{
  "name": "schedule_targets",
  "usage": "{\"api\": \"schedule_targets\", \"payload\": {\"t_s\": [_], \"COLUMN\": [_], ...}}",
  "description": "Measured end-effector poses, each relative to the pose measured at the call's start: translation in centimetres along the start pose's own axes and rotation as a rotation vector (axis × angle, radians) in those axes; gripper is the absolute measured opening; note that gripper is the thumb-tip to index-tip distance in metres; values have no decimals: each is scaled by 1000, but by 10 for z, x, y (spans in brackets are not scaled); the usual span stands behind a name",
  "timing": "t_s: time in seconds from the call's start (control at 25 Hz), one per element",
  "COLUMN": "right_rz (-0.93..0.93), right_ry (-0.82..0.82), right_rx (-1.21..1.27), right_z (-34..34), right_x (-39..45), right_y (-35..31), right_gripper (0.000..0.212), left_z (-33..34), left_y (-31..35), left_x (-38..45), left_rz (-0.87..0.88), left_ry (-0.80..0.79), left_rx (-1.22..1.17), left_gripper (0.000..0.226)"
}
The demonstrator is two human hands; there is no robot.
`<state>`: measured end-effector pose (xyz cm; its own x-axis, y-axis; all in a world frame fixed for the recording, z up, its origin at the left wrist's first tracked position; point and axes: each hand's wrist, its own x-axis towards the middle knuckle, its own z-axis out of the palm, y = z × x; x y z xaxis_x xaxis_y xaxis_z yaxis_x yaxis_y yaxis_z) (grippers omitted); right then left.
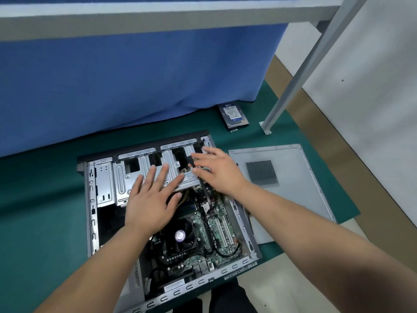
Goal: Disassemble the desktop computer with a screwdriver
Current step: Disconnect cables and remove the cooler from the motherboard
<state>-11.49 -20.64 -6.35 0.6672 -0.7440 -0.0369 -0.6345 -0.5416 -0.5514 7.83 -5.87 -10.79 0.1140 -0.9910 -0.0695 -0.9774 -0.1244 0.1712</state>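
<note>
Left hand (150, 197) lies flat on the drive cage (171, 170); right hand (217, 169) spread beside it.

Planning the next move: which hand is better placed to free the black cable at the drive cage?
Right. The right hand already has its fingers at the black cable, while the left hand lies flat on the silver metal drive cage.

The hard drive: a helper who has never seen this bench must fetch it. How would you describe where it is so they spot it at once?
Start at the open computer case on the green mat and look past its far right corner, toward the blue curtain. There the hard drive lies flat on the mat, left of the grey metal post's foot. It is small, dark and blue-labelled, unlike the big grey side panel nearer.
</note>
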Motion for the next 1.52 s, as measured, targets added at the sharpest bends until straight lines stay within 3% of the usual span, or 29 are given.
{"api": "schedule_targets", "payload": {"t_s": [0.28,0.44,0.76,1.0,1.08,1.2,1.28,1.4,1.52], "right_rz": [-239,-280,-328,-335,-329,-319,-313,-309,-312], "right_ry": [-72,65,-59,-42,-46,-51,-50,-46,-37], "right_rx": [-393,-405,-488,-468,-465,-455,-454,-439,-436], "right_z": [17,21,24,26,26,26,26,26,26], "right_x": [41,36,49,52,51,51,50,49,49], "right_y": [5,12,19,22,22,21,21,21,21], "right_gripper": [39,28,38,38,38,38,38,37,36], "left_z": [13,15,-1,24,38,45,45,47,52], "left_y": [-2,-2,6,49,57,55,59,71,80], "left_x": [3,3,-2,-46,-49,-23,-2,24,42], "left_rz": [26,19,23,123,127,102,144,170,130], "left_ry": [85,80,-10,313,135,-127,-150,-43,-97], "left_rx": [79,98,-18,-419,-426,-316,-195,-40,-31], "left_gripper": [58,60,61,32,30,47,45,43,49]}}
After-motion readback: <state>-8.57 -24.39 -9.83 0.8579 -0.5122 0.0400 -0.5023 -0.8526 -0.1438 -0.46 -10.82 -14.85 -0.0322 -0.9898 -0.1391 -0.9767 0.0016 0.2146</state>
